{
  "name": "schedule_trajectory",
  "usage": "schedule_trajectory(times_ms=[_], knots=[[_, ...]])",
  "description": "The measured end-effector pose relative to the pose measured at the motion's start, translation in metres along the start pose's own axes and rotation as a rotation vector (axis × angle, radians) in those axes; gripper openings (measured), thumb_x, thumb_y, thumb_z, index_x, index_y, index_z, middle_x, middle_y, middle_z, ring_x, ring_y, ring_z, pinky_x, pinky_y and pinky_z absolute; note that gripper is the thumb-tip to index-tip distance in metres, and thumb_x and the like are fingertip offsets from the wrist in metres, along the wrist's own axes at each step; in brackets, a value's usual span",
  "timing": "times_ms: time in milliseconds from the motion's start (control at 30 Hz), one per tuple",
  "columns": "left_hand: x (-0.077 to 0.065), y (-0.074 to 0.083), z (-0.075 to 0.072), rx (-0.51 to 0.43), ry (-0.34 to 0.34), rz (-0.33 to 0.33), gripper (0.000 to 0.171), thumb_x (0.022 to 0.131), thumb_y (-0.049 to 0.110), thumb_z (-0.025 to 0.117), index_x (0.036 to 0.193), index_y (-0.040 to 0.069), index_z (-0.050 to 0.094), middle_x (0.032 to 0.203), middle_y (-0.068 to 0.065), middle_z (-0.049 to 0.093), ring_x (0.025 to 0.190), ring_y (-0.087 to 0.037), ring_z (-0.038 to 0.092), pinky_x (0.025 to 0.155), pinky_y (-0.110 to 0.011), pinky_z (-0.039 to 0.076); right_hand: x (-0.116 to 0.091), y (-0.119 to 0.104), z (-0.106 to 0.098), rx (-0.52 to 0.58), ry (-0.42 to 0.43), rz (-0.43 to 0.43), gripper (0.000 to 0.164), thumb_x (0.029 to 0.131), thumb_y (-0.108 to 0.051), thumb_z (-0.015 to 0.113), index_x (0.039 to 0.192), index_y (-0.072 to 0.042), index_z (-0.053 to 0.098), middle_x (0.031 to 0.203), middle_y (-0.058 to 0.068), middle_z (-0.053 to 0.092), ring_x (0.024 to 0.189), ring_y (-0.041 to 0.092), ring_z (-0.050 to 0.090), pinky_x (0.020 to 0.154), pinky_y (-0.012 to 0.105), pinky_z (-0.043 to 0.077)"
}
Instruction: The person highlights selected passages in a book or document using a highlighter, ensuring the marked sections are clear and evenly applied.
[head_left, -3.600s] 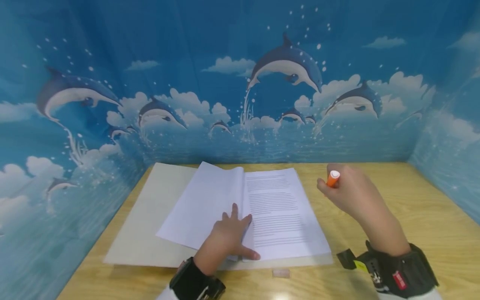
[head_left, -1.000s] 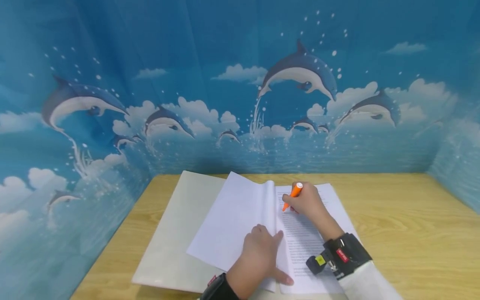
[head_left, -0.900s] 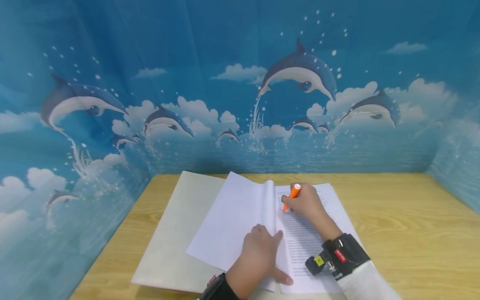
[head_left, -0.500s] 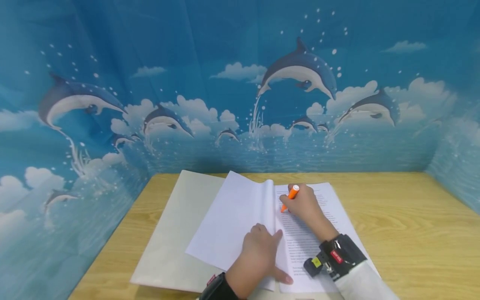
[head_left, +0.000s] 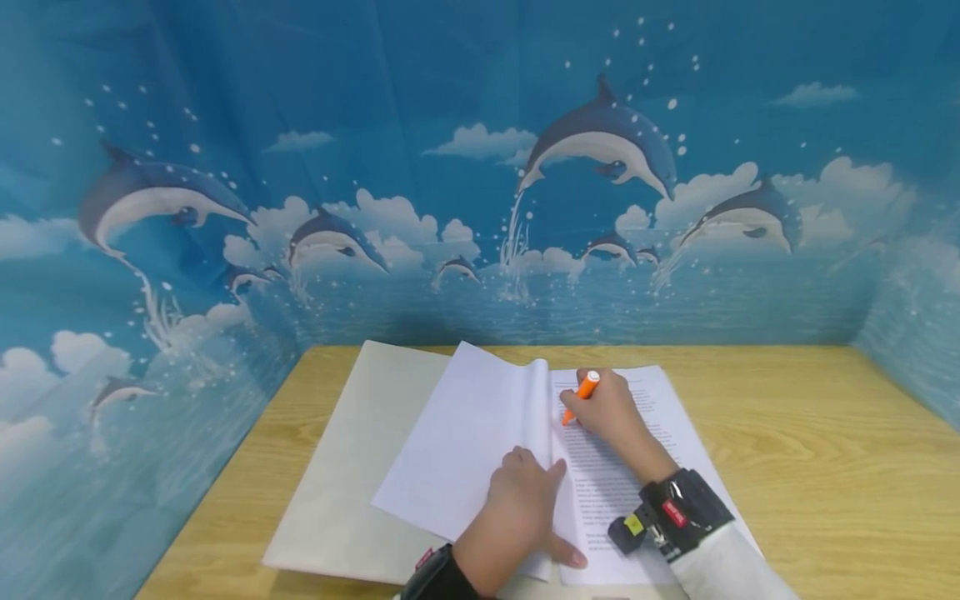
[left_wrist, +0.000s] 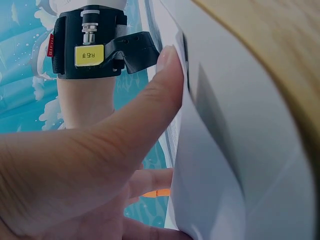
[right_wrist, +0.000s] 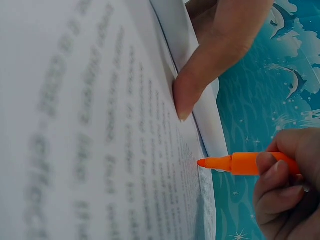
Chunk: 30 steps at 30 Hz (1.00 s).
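Note:
My right hand (head_left: pixel 611 408) pinches an orange highlighter (head_left: pixel 587 385), its tip down at the left side of the printed page (head_left: pixel 592 492). In the right wrist view the highlighter (right_wrist: pixel 245 163) is uncapped, and its orange tip meets the paper beside small lines of text. My left hand (head_left: pixel 521 496) rests along the inner fold with thumb and fingers spread. Its thumb (left_wrist: pixel 150 105) lies against the paper's edge in the left wrist view. Under that hand is a blank turned-over sheet (head_left: pixel 457 450), lying at an angle on the left.
An off-white cover or folder (head_left: pixel 337 467) spreads beneath the sheets on the left. Everything lies on a wood-grain table (head_left: pixel 825 467). A blue dolphin-print backdrop (head_left: pixel 465 167) rises behind and at both sides. Both wrists wear black camera straps (head_left: pixel 686 508).
From above the table at right, my right hand has moved left onto the printed page with the highlighter. Lately its tip has slid slightly left and down. My left hand stays on the fold.

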<state>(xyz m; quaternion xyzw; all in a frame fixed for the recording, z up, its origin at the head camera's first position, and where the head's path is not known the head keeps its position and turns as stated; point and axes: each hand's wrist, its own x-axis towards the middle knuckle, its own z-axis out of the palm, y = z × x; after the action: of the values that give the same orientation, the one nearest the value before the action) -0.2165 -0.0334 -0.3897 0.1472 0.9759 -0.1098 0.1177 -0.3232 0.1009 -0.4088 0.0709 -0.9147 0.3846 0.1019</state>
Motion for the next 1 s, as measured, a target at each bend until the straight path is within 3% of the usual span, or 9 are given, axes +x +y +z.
schedule_trajectory(times_ms=[233, 467, 1000], knots=[[0.0003, 0.0000, 0.0002, 0.011, -0.022, -0.005, 0.115, 0.040, 0.084, 0.062, 0.141, 0.033, 0.038, 0.129, -0.019, 0.055, 0.115, -0.028, 0.051, 0.086, -0.034, 0.054, -0.0004, -0.0002, 0.0025, 0.003, -0.019, 0.003, 0.032, 0.076, -0.013, 0.065, 0.059, -0.010, 0.038, 0.047, -0.001, 0.036, 0.040, 0.014, 0.042, 0.040, 0.026, 0.033], [0.0000, 0.0005, -0.0004, 0.049, -0.002, -0.007, 0.116, 0.040, 0.086, 0.059, 0.141, 0.033, 0.037, 0.128, -0.018, 0.056, 0.114, -0.027, 0.051, 0.084, -0.032, 0.054, 0.0009, 0.0008, 0.0007, 0.047, -0.024, 0.024, 0.037, 0.075, -0.010, 0.066, 0.058, -0.011, 0.033, 0.045, -0.003, 0.035, 0.037, 0.012, 0.042, 0.039, 0.025, 0.034], [0.0008, 0.0006, -0.0007, 0.008, -0.020, -0.012, 0.116, 0.040, 0.084, 0.061, 0.141, 0.033, 0.038, 0.130, -0.019, 0.054, 0.115, -0.027, 0.051, 0.086, -0.033, 0.054, 0.0037, 0.0061, -0.0049, 0.016, -0.036, 0.048, 0.036, 0.075, -0.010, 0.063, 0.057, -0.012, 0.032, 0.044, -0.003, 0.035, 0.037, 0.012, 0.041, 0.039, 0.025, 0.033]])
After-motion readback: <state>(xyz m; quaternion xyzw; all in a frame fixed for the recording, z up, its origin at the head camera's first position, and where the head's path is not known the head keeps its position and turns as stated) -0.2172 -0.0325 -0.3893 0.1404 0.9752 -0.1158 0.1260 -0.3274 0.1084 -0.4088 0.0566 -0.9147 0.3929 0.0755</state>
